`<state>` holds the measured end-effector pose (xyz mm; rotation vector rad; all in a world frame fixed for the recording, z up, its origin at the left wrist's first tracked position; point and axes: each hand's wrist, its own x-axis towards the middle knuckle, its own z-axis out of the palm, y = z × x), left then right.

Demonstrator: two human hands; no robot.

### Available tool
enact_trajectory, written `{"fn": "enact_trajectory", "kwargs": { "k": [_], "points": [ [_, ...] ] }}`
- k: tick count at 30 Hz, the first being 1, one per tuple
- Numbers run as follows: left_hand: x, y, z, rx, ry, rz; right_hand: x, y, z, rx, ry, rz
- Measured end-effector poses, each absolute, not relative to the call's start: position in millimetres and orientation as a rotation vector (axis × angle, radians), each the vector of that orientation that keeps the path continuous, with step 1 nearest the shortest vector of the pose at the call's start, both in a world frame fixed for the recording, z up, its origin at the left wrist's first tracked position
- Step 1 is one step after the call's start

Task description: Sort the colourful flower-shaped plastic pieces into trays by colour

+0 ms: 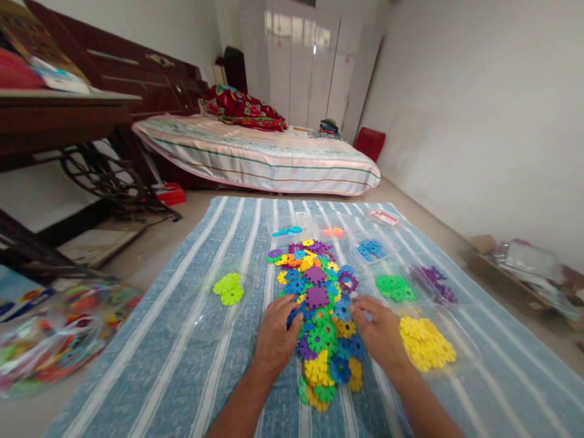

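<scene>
A long heap of notched plastic disc pieces in several colours lies on the striped cloth between my hands. My left hand is at the heap's left edge, its thumb and fingers curved round a blue notched disc. At the right edge is my right hand, with thumb and forefinger slightly apart beside a blue disc. Purple square pieces lie on top of the heap, beyond the hands. Yellow discs are at its near end.
Clear trays hold yellow pieces, green pieces, purple pieces, blue pieces, orange pieces and lime pieces. A bag of colourful items lies left; a cardboard box stands right. Beyond is a bed.
</scene>
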<state>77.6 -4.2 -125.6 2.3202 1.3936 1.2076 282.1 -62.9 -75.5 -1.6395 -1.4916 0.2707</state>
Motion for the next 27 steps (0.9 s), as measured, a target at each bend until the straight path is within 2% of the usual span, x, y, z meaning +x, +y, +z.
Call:
{"fn": "enact_trajectory", "kwargs": {
  "k": [4,14,27],
  "points": [
    [77.6,-5.2,-125.8,2.306,1.391,1.219,303.6,-46.0,-63.5,-1.764,-1.506,0.269],
    [79.9,-7.2,-122.7,2.281,1.380,1.214,366.2,28.0,-3.5,-2.307,-1.360,-0.058],
    [79.5,-6.7,-124.8,2.306,1.406,1.193,339.5,-36.2,-46.5,-2.611,-1.800,0.166]
  ]
}}
